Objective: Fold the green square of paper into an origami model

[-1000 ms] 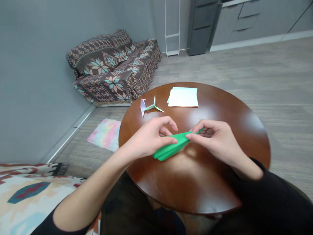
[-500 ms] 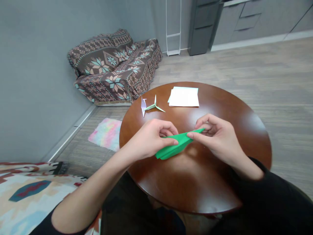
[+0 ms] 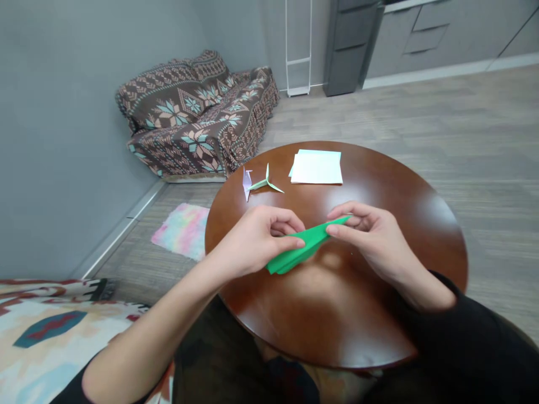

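Observation:
A folded green paper [image 3: 310, 241], long and narrow with a pointed right end, is held above the round brown table [image 3: 337, 331]. My left hand [image 3: 269, 238] pinches its left part, thumb on the near face and fingers behind. Nearer the pointed tip, my right hand [image 3: 370, 235] grips it between thumb and fingers. The fingertips behind the paper are partly hidden. Beyond my left hand lie a purple origami crane [image 3: 247, 184] and a pale green folded paper piece [image 3: 268, 183] with thin pointed arms, close beside each other.
A stack of white and pale blue paper sheets [image 3: 316, 168] lies at the table's far side. Behind on the left is a sofa [image 3: 197, 112] with a patterned cover. A fluffy pastel mat [image 3: 182, 231] is on the floor left of the table.
My right thumb and fingers have shifted slightly along the green paper, away from its tip. The paper's right end is tilted up a little more. My left hand keeps its pinch.

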Demonstrator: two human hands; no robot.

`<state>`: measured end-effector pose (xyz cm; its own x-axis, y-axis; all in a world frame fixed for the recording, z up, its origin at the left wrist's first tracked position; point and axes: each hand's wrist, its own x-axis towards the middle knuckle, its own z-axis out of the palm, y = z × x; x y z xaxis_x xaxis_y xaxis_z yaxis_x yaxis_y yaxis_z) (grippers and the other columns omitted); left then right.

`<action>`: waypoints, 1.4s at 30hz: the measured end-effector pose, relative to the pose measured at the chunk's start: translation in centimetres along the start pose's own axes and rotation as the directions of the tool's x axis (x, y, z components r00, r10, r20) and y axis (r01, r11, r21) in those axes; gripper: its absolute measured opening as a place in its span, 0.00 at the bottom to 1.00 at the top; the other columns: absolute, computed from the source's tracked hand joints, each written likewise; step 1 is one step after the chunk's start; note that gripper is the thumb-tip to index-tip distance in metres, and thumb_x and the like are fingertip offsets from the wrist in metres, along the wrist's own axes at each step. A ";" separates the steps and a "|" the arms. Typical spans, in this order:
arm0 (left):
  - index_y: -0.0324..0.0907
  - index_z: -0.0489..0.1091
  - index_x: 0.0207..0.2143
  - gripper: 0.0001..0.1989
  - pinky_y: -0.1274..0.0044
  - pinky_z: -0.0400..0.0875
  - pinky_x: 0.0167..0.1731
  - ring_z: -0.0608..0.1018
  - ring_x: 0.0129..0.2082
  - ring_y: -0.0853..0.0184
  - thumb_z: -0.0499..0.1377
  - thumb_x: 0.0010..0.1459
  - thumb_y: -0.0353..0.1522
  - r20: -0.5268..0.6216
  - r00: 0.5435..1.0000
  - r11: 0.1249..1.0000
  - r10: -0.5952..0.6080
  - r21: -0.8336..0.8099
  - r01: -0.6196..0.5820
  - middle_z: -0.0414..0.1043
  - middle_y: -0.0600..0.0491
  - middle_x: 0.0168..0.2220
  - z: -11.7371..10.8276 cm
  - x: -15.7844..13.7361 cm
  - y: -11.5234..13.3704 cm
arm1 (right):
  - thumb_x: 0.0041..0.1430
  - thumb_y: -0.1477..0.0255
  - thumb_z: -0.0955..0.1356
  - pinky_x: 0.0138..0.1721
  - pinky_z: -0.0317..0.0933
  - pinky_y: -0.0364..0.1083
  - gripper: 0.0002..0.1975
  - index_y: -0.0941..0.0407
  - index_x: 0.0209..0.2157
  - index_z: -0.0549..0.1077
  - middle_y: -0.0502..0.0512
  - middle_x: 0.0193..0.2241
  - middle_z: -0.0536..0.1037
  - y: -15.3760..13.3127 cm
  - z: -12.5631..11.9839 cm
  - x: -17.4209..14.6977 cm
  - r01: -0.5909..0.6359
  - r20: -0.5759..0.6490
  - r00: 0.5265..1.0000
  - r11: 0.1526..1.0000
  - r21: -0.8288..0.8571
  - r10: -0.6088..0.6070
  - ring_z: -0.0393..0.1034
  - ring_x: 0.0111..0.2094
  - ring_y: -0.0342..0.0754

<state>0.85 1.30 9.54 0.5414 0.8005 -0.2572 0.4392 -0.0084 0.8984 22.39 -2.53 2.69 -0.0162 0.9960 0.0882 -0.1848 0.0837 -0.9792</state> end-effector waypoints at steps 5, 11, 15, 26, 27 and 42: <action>0.37 0.77 0.32 0.04 0.82 0.72 0.29 0.80 0.28 0.70 0.68 0.52 0.26 -0.039 0.999 0.999 0.017 -0.028 -0.018 0.80 0.54 0.27 0.3 -0.2 0.1 | 0.56 0.67 0.79 0.37 0.70 0.41 0.06 0.53 0.32 0.83 0.49 0.29 0.85 0.3 0.0 -0.1 -0.015 0.064 0.998 1.000 0.024 0.014 0.77 0.31 0.44; 0.37 0.78 0.34 0.06 0.80 0.71 0.31 0.80 0.29 0.69 0.69 0.54 0.31 -0.027 0.999 1.000 0.028 -0.009 -0.028 0.82 0.52 0.29 0.9 -0.2 -0.4 | 0.54 0.64 0.79 0.33 0.67 0.43 0.10 0.54 0.27 0.82 0.50 0.26 0.83 0.3 0.3 -0.4 -0.030 0.057 0.998 0.999 -0.034 0.032 0.74 0.27 0.45; 0.37 0.79 0.33 0.05 0.80 0.69 0.27 0.78 0.26 0.69 0.68 0.55 0.31 -0.022 1.000 1.000 0.008 0.007 -0.007 0.80 0.52 0.27 1.1 -0.2 -0.4 | 0.52 0.63 0.80 0.33 0.68 0.45 0.11 0.54 0.28 0.81 0.51 0.26 0.82 0.6 0.2 -0.2 -0.008 0.002 1.000 0.999 -0.043 0.008 0.74 0.28 0.46; 0.36 0.79 0.32 0.05 0.82 0.70 0.28 0.78 0.27 0.70 0.69 0.53 0.30 -0.015 0.997 0.997 -0.070 0.031 0.071 0.80 0.52 0.27 -0.8 -0.9 -0.2 | 0.60 0.64 0.76 0.48 0.69 0.47 0.07 0.51 0.38 0.82 0.53 0.39 0.84 0.7 -1.1 0.3 0.137 -0.013 0.990 0.986 -0.094 -0.139 0.77 0.43 0.50; 0.36 0.79 0.33 0.05 0.82 0.70 0.28 0.78 0.27 0.70 0.68 0.53 0.30 -0.006 0.997 0.997 -0.073 0.025 0.073 0.81 0.52 0.27 -0.9 -1.0 -0.2 | 0.59 0.65 0.77 0.50 0.69 0.48 0.09 0.51 0.41 0.82 0.53 0.43 0.84 0.5 -0.9 0.2 0.133 0.045 0.991 0.988 -0.082 -0.129 0.77 0.47 0.51; 0.38 0.80 0.32 0.05 0.80 0.71 0.28 0.80 0.28 0.68 0.68 0.53 0.31 0.016 0.998 0.998 -0.064 -0.008 0.064 0.81 0.51 0.29 -0.4 -1.4 -0.1 | 0.57 0.67 0.77 0.44 0.72 0.48 0.06 0.52 0.33 0.80 0.53 0.35 0.83 -0.2 0.0 -0.5 0.121 0.165 0.981 0.985 -0.121 -0.100 0.78 0.39 0.51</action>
<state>-0.22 0.41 9.94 0.5233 0.7898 -0.3199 0.4677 0.0476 0.8826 22.42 -3.03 2.87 -0.1595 0.9637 0.2143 -0.0647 0.2064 -0.9763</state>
